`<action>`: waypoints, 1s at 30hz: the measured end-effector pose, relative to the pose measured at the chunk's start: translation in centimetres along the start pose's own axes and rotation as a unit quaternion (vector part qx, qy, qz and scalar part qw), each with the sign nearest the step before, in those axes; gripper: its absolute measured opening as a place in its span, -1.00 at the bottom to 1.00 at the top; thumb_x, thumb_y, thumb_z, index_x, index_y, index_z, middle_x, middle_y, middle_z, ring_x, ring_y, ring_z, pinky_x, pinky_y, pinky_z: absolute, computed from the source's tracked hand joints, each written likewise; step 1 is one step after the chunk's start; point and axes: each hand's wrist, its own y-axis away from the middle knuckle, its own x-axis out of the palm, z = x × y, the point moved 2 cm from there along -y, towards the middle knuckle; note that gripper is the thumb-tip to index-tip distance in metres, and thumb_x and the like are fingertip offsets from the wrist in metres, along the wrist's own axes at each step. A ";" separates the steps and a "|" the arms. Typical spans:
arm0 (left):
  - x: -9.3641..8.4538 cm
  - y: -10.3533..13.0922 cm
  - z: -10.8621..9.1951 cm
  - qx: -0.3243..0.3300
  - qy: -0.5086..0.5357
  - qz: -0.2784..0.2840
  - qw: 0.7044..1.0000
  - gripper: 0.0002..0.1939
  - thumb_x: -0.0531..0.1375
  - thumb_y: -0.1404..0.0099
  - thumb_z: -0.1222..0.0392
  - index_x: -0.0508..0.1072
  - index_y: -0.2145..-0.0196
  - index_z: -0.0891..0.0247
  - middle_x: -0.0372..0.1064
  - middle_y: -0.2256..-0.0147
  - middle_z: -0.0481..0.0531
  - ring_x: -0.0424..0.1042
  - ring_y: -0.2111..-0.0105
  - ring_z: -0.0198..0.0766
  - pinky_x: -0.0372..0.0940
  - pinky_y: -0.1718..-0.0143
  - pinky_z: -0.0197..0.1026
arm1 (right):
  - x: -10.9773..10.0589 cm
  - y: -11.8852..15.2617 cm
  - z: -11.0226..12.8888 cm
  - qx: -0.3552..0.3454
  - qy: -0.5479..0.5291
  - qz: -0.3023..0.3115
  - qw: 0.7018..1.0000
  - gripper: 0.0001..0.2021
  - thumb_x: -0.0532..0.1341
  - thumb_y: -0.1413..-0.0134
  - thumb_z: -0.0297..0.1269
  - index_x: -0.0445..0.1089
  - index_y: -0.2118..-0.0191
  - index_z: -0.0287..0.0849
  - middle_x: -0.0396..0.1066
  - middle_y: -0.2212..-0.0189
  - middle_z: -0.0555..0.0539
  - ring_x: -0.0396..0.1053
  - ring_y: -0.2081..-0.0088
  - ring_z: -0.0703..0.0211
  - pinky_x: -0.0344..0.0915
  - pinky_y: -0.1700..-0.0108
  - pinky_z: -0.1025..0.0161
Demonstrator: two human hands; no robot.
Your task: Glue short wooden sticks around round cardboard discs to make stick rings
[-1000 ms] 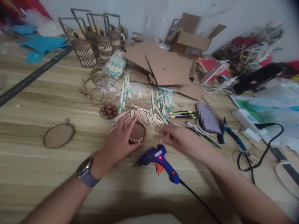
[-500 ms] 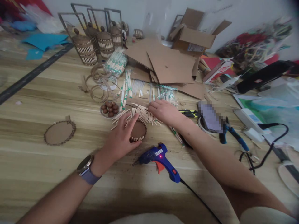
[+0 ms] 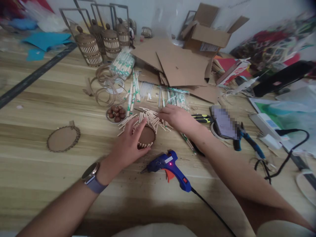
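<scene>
A round brown cardboard base [image 3: 147, 135] with short sticks along its near edge lies under my left hand [image 3: 129, 140]. That hand's thumb and fingers are spread around the base's left side. Behind the base is a loose pile of short wooden sticks [image 3: 151, 119]. My right hand [image 3: 172, 116] reaches to the pile's right side with its fingers bent together; whatever is at its fingertips is too small to make out. Nearer to me, a blue glue gun [image 3: 170, 164] lies on its side with a red light on.
At the left lies another rimmed cardboard disc [image 3: 63, 139]. A bowl of brown balls [image 3: 116, 113] stands behind my left hand. Small woven lanterns [image 3: 89, 49], cardboard sheets [image 3: 182, 65] and a box [image 3: 208, 34] are at the back. Pliers [image 3: 249, 141] and a phone [image 3: 224, 121] are at the right.
The view has shifted slightly. Both hands keep nearly the same places, the left at the base and the right at the stick pile.
</scene>
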 end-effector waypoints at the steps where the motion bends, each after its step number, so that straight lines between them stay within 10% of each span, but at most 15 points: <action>1: 0.0 0.0 0.0 -0.003 0.001 0.001 1.000 0.15 0.48 -0.08 0.17 -0.13 -0.42 0.03 0.06 -0.27 0.30 0.20 -0.28 0.23 0.35 -0.16 0.25 | -0.1 0.4 0.1 0.016 -0.033 -0.030 0.999 -0.76 0.10 -0.34 -0.48 0.53 0.15 -0.23 0.54 0.18 -0.25 0.38 0.15 -0.03 0.30 0.13 0.12; 6: 0.0 -0.1 -0.1 -0.009 0.000 0.003 1.000 0.13 0.47 -0.09 0.20 -0.13 -0.42 0.01 0.06 -0.27 0.28 0.19 -0.28 0.21 0.38 -0.14 0.20 | -0.9 2.4 2.3 0.173 -0.254 -0.158 0.938 -0.84 0.17 -0.31 -0.35 0.48 0.07 -0.15 0.56 0.29 -0.09 0.47 0.25 0.11 0.35 0.17 0.21; 10: -0.1 -0.2 -0.1 -0.011 0.006 0.000 1.000 0.12 0.46 -0.09 0.22 -0.13 -0.41 0.01 0.06 -0.27 0.25 0.17 -0.30 0.17 0.31 -0.21 0.22 | -1.7 3.1 4.8 0.211 -0.385 -0.098 0.893 -0.89 0.26 -0.19 -0.33 0.43 0.16 -0.14 0.52 0.38 0.01 0.45 0.36 0.20 0.32 0.28 0.30; 30: 0.1 -0.2 0.3 0.012 0.023 -0.015 1.000 0.08 0.45 -0.13 0.18 -0.11 -0.41 0.06 0.05 -0.25 0.29 0.12 -0.31 0.20 0.21 -0.26 0.30 | -0.7 2.3 6.8 0.166 -0.380 0.019 0.910 -0.89 0.25 -0.12 -0.50 0.47 0.26 -0.16 0.45 0.45 0.05 0.32 0.43 0.25 0.17 0.35 0.35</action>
